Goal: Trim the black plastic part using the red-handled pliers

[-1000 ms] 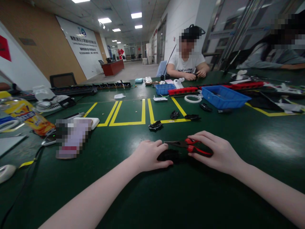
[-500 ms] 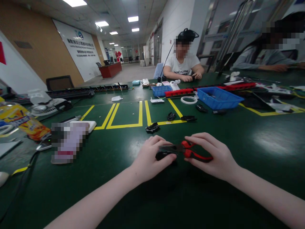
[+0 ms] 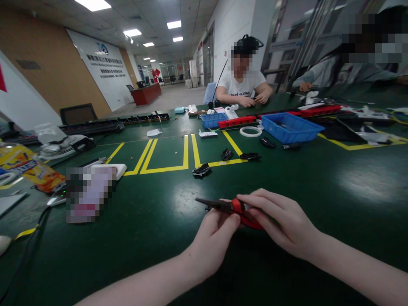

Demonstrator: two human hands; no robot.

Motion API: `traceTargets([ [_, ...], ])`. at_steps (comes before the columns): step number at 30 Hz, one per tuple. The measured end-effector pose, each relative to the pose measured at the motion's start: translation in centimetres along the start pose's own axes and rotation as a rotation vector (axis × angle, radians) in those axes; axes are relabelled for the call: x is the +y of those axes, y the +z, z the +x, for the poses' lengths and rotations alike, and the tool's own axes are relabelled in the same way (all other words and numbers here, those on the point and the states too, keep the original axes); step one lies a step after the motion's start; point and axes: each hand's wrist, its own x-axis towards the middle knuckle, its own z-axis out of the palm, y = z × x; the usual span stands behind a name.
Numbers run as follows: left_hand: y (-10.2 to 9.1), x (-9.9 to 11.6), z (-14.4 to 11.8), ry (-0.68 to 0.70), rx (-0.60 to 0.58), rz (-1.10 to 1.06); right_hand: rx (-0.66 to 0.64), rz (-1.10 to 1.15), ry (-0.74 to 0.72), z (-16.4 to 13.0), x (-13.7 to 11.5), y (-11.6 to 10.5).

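A dark green tabletop (image 3: 318, 182) marked with yellow tape lines (image 3: 188, 153) carries the work. Small black plastic parts (image 3: 202, 170) lie around the tape near the middle. Farther off sit a large blue bin (image 3: 288, 127), a smaller blue bin (image 3: 213, 120), a white ring (image 3: 250, 131) and a red strip (image 3: 237, 122). At the left lie an orange snack bag (image 3: 30, 170) and a black keyboard (image 3: 92, 126).

pliers (image 3: 237, 209): red handles, dark grey-black jaws, held between both bare hands; table (image 3: 318, 178) dark green with yellow tape lines (image 3: 186, 153) forming boxes at 12 o'clock; small black parts (image 3: 201, 170) on the tape; blue bin (image 3: 288, 127) at 1 o'clock, smaller blue bin (image 3: 213, 120) behind, red strip (image 3: 236, 122) beside it; white ring (image 3: 250, 131); yellow-orange snack bag (image 3: 28, 168) at 9 o'clock; person opposite in white printed tee (image 3: 244, 87); wall brown
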Motion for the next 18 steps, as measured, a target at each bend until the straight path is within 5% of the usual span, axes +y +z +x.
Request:
traceTargets([
  [10,0.1,0.1,0.1,0.007,-0.096,0.02,-0.001,-0.116,-0.175,0.1,0.5,-0.3],
  [18,0.2,0.1,0.2,-0.008,0.018,-0.093,-0.005,-0.384,-0.182,0.4,-0.4,-0.8],
])
